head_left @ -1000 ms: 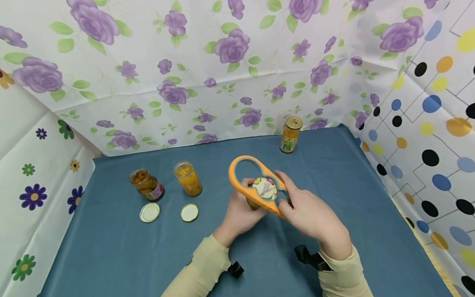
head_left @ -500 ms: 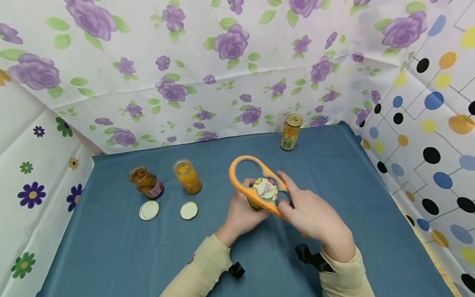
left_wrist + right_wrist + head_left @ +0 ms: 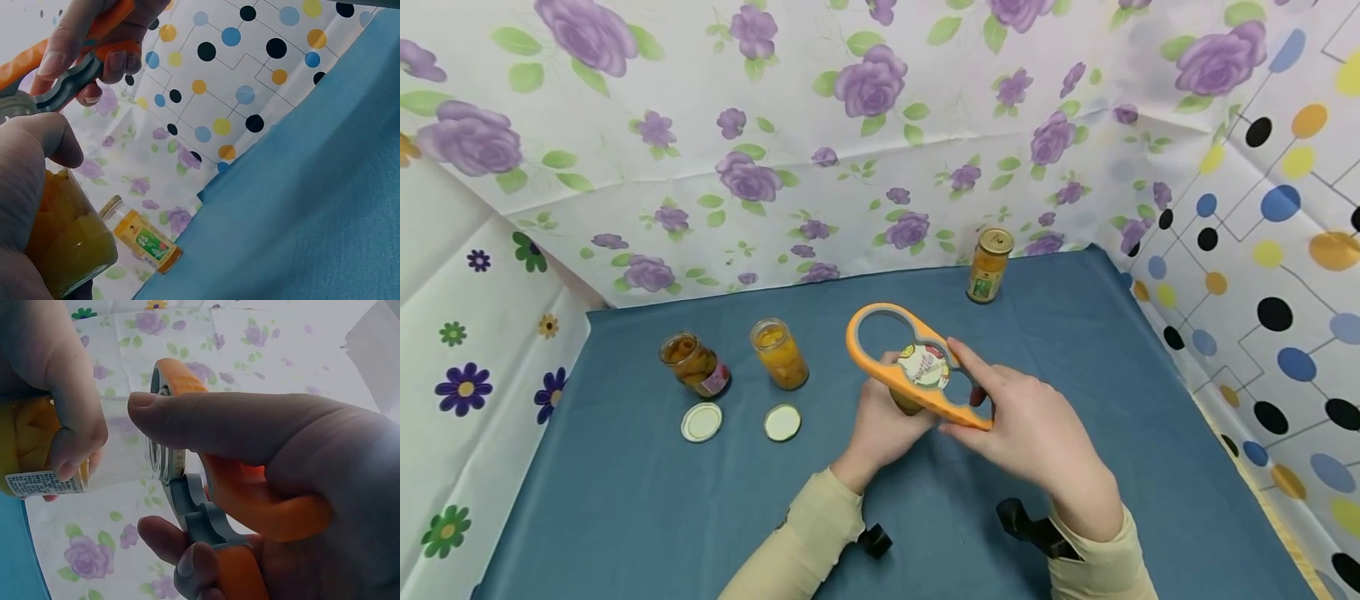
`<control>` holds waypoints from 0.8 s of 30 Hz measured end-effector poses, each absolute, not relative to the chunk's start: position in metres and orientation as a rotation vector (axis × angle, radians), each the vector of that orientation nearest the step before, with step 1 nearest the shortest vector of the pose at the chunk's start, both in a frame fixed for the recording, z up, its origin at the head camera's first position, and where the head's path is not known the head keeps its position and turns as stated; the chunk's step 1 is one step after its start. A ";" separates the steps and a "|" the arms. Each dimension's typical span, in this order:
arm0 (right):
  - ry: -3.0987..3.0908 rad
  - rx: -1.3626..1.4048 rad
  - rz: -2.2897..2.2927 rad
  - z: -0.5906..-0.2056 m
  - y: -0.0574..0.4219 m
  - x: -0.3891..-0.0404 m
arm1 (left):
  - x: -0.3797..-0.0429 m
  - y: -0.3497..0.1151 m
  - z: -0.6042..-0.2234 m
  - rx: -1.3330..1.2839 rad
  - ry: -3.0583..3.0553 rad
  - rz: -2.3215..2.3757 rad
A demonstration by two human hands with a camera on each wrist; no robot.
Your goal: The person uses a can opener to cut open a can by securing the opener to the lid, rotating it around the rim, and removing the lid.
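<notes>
My left hand (image 3: 880, 421) grips a glass jar (image 3: 78, 247) of yellow-orange fruit, tilted above the table. An orange jar opener (image 3: 958, 412) with a grey inner lining lies around the jar's printed lid (image 3: 924, 366). At the opener's right end, my right hand (image 3: 1033, 425) holds it between thumb and fingers. In the right wrist view the thumb presses along the top of the opener (image 3: 234, 500), close to the lid's edge. Most of the jar is hidden by my left hand in the head view.
Two lidless jars, one with dark contents (image 3: 696, 367) and one yellow (image 3: 781, 358), stand at left. Two loose lids (image 3: 702, 422) lie in front of them. A capped jar (image 3: 987, 267) stands at the back right, near the flowered backdrop (image 3: 760, 217).
The opener and the lid have shifted slightly left and up. My right thumb has moved down toward the opener's near edge. The other jars and loose lids keep their places.
</notes>
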State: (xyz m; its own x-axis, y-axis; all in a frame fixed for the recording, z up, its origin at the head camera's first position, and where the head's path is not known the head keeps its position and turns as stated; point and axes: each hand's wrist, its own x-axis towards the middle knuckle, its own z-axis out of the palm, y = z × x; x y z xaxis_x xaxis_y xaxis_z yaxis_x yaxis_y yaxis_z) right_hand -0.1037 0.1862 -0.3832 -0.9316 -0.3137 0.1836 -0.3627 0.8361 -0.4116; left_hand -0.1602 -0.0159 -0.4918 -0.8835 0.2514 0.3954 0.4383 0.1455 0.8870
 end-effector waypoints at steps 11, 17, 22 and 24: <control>-2.857 0.629 0.631 -0.381 0.191 -0.101 | -0.166 -0.025 -0.483 -0.822 -2.288 -1.893; -2.862 0.675 0.612 -0.380 0.196 -0.102 | -0.170 -0.032 -0.482 -1.004 -2.287 -2.014; -2.882 0.740 0.621 -0.379 0.201 -0.101 | -0.173 -0.043 -0.479 -1.223 -2.291 -2.229; -2.883 0.774 0.631 -0.378 0.205 -0.099 | -0.174 -0.047 -0.477 -1.307 -2.328 -2.284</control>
State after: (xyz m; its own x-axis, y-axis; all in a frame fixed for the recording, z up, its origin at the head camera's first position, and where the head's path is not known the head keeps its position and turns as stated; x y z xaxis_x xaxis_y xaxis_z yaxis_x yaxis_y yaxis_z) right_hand -0.0991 0.2046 -0.3777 -0.8675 -0.4595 0.1906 -0.4971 0.7862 -0.3673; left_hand -0.1735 -0.0471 -0.4773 -0.6644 0.7123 0.2262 0.2397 -0.0835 0.9672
